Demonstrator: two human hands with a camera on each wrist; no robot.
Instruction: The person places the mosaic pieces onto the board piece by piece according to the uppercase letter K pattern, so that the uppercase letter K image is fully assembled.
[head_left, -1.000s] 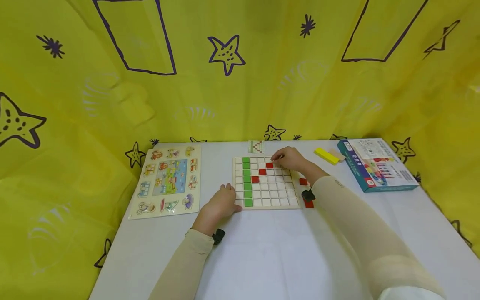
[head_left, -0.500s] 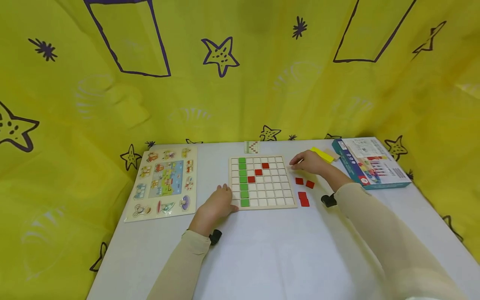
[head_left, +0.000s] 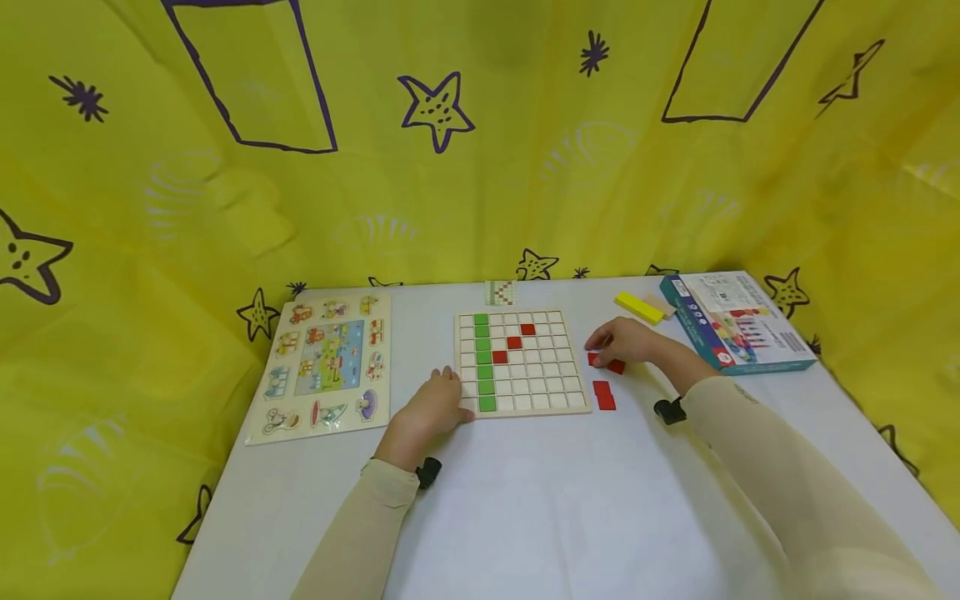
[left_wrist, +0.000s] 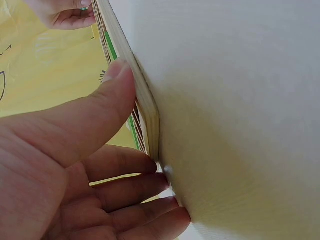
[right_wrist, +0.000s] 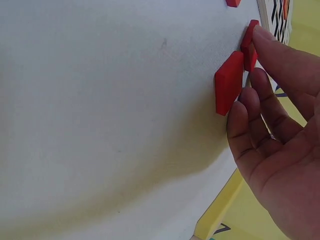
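Observation:
A square wooden grid board [head_left: 536,390] lies mid-table, with a column of green tiles [head_left: 483,358] and a diagonal of three red tiles [head_left: 514,342]. At its near left corner my left hand [head_left: 432,408] holds the frame, thumb [left_wrist: 120,75] along the front edge and fingers around the left side. My right hand [head_left: 626,342] is down beside the board's right side. Its thumb is on a loose red tile [right_wrist: 250,45], the index finger hidden behind; the other fingers stay bent close by. Another red tile [right_wrist: 230,82] lies right next to that one.
More red tiles [head_left: 603,395] lie nearer me, right of the board. Behind the board is a small pattern card [head_left: 500,292]. A yellow bar [head_left: 639,307] and a teal-edged box [head_left: 738,322] are at the back right, a picture puzzle [head_left: 258,417] at the left.
My right hand has moved away from the board's upper right, leaving the third red tile in the grid, then come down onto the loose red tiles. My left hand stays at the corner.

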